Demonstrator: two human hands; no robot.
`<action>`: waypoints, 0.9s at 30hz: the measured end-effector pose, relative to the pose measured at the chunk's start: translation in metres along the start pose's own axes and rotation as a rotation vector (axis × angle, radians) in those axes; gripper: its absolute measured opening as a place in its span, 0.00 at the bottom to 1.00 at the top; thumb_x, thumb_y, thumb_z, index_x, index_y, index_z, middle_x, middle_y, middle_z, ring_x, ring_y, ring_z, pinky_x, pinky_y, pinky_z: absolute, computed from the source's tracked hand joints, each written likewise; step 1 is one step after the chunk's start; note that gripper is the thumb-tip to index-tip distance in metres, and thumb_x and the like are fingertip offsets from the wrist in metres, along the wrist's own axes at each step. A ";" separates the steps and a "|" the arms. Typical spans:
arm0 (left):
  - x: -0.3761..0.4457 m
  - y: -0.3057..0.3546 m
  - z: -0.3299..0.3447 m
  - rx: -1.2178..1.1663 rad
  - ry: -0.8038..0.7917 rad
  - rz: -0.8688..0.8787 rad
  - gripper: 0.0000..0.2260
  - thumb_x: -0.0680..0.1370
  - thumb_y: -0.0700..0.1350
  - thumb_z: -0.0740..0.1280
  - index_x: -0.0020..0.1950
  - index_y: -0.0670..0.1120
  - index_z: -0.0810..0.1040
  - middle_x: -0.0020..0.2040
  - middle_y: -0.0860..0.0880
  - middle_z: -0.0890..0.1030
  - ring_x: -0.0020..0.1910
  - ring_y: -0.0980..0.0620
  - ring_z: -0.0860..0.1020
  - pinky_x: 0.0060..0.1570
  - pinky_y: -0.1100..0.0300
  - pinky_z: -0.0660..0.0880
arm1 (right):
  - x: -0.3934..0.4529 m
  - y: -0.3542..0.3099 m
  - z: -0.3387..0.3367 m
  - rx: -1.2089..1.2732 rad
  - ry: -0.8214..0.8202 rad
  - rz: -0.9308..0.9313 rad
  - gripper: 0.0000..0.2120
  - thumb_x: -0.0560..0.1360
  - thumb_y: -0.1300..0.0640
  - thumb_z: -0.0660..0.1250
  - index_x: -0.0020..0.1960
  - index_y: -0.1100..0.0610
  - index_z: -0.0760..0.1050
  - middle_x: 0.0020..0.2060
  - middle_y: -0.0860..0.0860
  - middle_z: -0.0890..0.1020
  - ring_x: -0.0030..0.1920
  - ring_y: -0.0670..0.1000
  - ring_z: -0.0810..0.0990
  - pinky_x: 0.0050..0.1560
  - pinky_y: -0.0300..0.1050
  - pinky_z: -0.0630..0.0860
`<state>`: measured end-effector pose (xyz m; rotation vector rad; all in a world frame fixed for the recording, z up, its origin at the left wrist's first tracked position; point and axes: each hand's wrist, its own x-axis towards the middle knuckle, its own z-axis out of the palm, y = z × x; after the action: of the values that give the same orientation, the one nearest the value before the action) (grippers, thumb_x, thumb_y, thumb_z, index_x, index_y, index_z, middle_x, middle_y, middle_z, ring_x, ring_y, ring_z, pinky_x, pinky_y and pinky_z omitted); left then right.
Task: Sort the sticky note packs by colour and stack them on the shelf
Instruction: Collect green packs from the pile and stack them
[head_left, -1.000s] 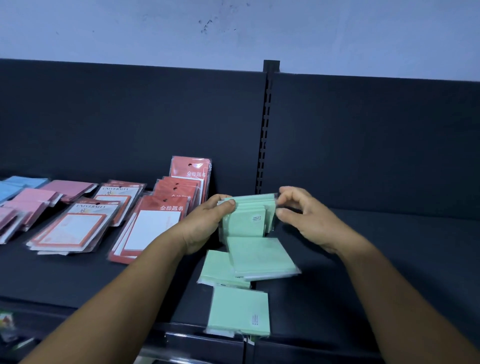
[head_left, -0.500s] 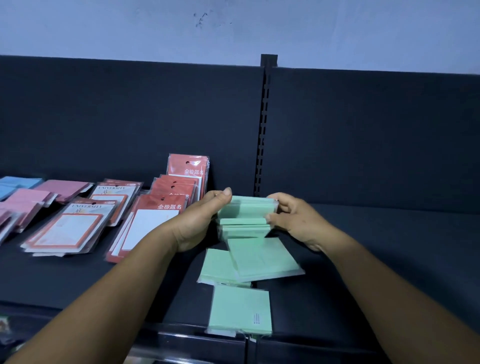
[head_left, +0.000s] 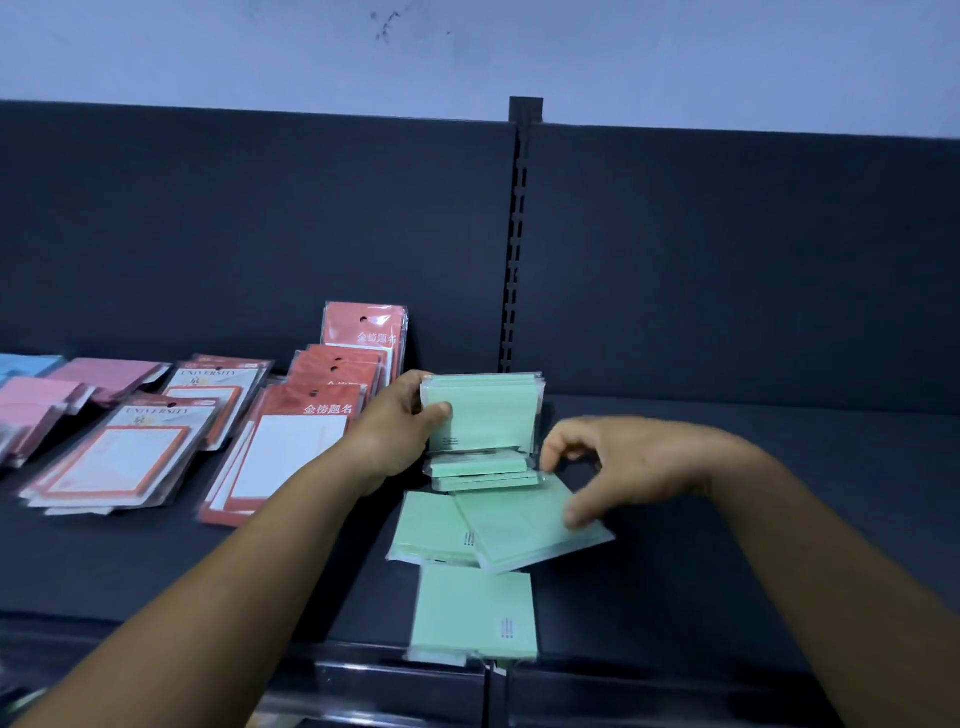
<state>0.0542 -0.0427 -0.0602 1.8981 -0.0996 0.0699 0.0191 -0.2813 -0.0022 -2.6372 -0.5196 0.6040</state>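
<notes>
R hand (head_left: 623, 467) has let go of upright green packs (head_left: 483, 413), fingers spread, reaching to loose pack (head_left: 524, 525) beneath. L hand (head_left: 400, 436) grips upright ones. Green stack growing.

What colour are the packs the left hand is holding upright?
Pale mint green, seen in the head view: the left hand grips the upright packs.

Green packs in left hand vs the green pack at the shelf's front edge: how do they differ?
The held green packs stand upright as a bundle, gripped by the left hand; the front green pack lies flat, untouched. The held packs sit near the back panel; the front pack overhangs the shelf lip. Both are mint green, plastic-wrapped.
</notes>
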 end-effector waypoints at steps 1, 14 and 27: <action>0.000 0.000 0.000 0.006 0.004 0.006 0.06 0.80 0.42 0.62 0.51 0.53 0.75 0.50 0.50 0.83 0.50 0.47 0.81 0.56 0.48 0.77 | -0.006 0.000 0.003 -0.112 -0.086 -0.022 0.29 0.65 0.47 0.77 0.62 0.42 0.69 0.61 0.39 0.70 0.59 0.43 0.70 0.58 0.39 0.68; -0.006 0.007 0.006 -0.038 0.008 0.009 0.07 0.81 0.40 0.62 0.58 0.48 0.73 0.49 0.50 0.82 0.47 0.50 0.80 0.46 0.57 0.77 | -0.019 0.024 0.024 0.191 0.235 -0.238 0.13 0.77 0.57 0.67 0.53 0.39 0.80 0.53 0.43 0.84 0.55 0.44 0.80 0.61 0.40 0.73; -0.013 0.013 0.002 -0.044 -0.042 -0.073 0.08 0.83 0.43 0.56 0.59 0.51 0.72 0.53 0.49 0.80 0.51 0.49 0.79 0.47 0.56 0.74 | 0.014 -0.004 0.001 0.301 0.868 -0.237 0.09 0.79 0.59 0.62 0.50 0.50 0.80 0.44 0.49 0.78 0.42 0.47 0.75 0.43 0.40 0.69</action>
<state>0.0402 -0.0483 -0.0499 1.8576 -0.0594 -0.0213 0.0292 -0.2713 -0.0057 -2.2087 -0.4040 -0.4949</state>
